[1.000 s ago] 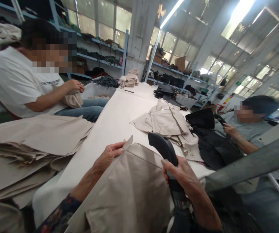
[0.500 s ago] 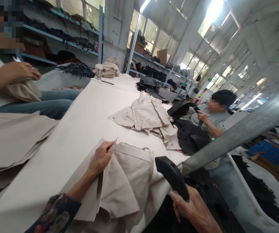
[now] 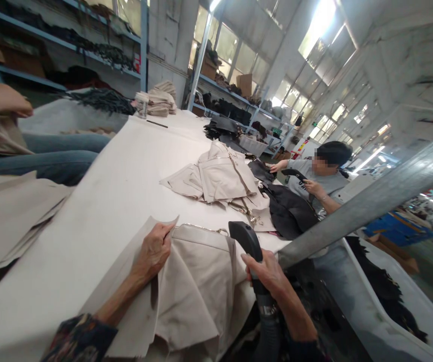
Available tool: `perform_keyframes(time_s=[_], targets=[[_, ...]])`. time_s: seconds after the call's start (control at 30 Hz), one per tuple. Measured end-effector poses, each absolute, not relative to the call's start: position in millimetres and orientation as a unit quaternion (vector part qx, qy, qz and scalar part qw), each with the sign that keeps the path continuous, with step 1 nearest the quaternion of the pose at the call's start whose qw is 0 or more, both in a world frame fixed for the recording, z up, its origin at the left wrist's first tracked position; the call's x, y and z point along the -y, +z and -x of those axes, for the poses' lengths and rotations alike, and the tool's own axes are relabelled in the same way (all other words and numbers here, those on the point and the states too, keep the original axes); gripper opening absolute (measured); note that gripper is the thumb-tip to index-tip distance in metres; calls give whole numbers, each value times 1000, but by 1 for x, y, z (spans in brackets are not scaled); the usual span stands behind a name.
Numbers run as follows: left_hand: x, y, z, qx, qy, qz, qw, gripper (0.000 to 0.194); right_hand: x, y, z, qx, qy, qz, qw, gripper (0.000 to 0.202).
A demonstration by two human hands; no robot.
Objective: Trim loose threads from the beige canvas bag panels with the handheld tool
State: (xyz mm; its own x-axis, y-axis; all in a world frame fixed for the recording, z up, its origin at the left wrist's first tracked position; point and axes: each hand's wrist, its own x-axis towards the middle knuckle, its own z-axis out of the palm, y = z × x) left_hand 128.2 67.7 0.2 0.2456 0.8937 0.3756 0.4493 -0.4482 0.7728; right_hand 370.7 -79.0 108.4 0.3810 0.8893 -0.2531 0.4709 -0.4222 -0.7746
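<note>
My left hand [image 3: 155, 251] pinches the upper edge of a beige fabric piece [image 3: 197, 281] that has a zipper along its top and hangs in folds at the near side of the white table [image 3: 118, 176]. My right hand [image 3: 267, 271] is wrapped round a black curved nozzle [image 3: 245, 237] with a ribbed hose below it. The nozzle's head is at the right end of the zipper; whether it touches the fabric I cannot tell. Beyond lies a pile of beige pieces [image 3: 227, 176] with metal hardware.
A slanted metal pole [image 3: 352, 211] crosses on the right, above a white bin [image 3: 374, 296] of black pieces. A person [image 3: 299, 176] across the table holds a black nozzle beside black fabric [image 3: 292, 211]. Another person sits at left near stacked beige sheets [image 3: 13, 216].
My right hand and the nozzle have moved up and left, to the zipper's right end. The person across now reaches one hand toward the black pieces. The whole view has shifted slightly.
</note>
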Motion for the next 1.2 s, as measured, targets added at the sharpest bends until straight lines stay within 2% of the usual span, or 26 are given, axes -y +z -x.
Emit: perform_keyframes(time_s=[0.27,0.47,0.6,0.83,0.97,1.0,1.03,1.07,1.13,1.2], targets=[[-66,8,-130,-472,400,-741,262,42,127,122,-365,438,360,781,261,29],[-62,11,-129,-482,388,-745,249,42,84,101,-366,437,356,781,269,30],[-61,10,-129,-488,384,-747,239,40,74,111,-377,421,336,792,288,29],[-57,26,-125,-485,346,-764,247,36,153,140,-376,447,337,785,266,29],[10,56,-108,-498,402,-743,196,42,213,125,-367,443,336,801,220,30],[37,59,-105,-505,422,-722,210,40,226,120,-365,434,341,808,208,29],[65,58,-104,-500,413,-711,272,35,238,115,-362,427,345,811,202,28],[94,53,-107,-464,365,-713,378,32,249,110,-359,425,345,813,201,25],[144,31,-120,-402,179,-670,598,27,265,103,-353,424,352,809,204,21],[177,4,-143,-411,96,-524,740,34,275,96,-346,418,378,802,201,22]])
